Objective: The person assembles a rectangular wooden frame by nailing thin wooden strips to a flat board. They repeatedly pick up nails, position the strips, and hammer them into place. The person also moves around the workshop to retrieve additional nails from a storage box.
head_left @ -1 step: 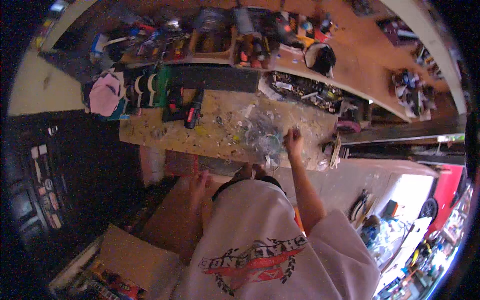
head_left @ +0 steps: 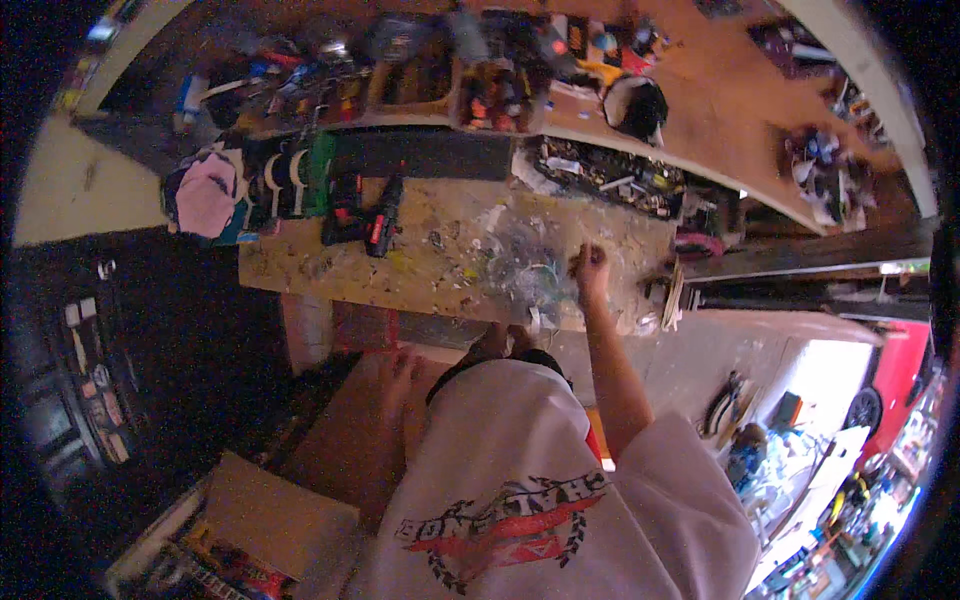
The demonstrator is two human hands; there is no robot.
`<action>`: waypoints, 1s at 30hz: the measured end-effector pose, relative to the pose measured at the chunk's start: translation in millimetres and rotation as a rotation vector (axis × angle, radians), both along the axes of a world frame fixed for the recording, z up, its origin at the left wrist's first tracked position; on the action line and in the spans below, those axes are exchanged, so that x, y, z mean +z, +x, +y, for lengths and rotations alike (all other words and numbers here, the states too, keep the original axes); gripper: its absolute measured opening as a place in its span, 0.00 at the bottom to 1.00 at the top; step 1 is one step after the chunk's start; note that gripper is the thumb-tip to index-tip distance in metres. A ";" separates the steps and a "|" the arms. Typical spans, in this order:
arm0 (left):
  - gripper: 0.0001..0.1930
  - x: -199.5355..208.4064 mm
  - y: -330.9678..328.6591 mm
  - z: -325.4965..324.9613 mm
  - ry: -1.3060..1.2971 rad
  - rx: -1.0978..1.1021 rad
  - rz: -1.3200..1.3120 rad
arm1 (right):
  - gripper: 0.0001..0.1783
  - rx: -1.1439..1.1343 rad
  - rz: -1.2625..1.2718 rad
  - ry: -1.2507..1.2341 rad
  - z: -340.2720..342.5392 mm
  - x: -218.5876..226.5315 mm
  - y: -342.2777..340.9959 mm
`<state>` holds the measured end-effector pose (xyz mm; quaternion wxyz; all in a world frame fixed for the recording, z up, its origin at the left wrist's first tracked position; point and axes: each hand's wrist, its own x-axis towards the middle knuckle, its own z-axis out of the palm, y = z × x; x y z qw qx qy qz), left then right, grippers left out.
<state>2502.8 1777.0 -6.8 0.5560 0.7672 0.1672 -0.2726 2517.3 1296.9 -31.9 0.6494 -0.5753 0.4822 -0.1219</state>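
Observation:
My right hand (head_left: 591, 266) is held over the right part of a paint-stained wooden workbench (head_left: 410, 285). Its fingers are curled closed, and whatever may be inside them is hidden. A dark smudged patch of the bench top lies just left of it. Low on my left side, below the bench's front edge, my left hand (head_left: 400, 378) hangs in shadow, blurred so that its fingers do not read clearly. A black and red cordless drill (head_left: 385, 218) lies on the bench left of the middle, away from both hands.
A tray of small metal parts (head_left: 610, 182) stands at the bench's back right. Above runs a wooden shelf (head_left: 700, 110) crowded with tools and bins. A pink cloth (head_left: 207, 193) sits at the back left, and a cardboard box (head_left: 270, 510) is low on the left.
My right hand has risen slightly and turned, still curled over the bench. My left hand looks more blurred and a little lower. The drill and tray stay where they were.

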 end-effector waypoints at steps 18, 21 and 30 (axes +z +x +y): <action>0.15 66.9 -23.7 -39.3 0.060 -0.080 0.235 | 0.15 -0.417 -0.205 0.494 -91.8 -32.6 95.0; 0.15 53.7 -23.0 -51.1 0.165 -0.348 0.175 | 0.16 -0.422 -0.160 0.354 -83.6 -25.1 80.4; 0.13 14.0 -41.7 -97.0 0.152 -0.220 0.231 | 0.16 0.164 -0.094 0.112 -60.6 -11.2 10.2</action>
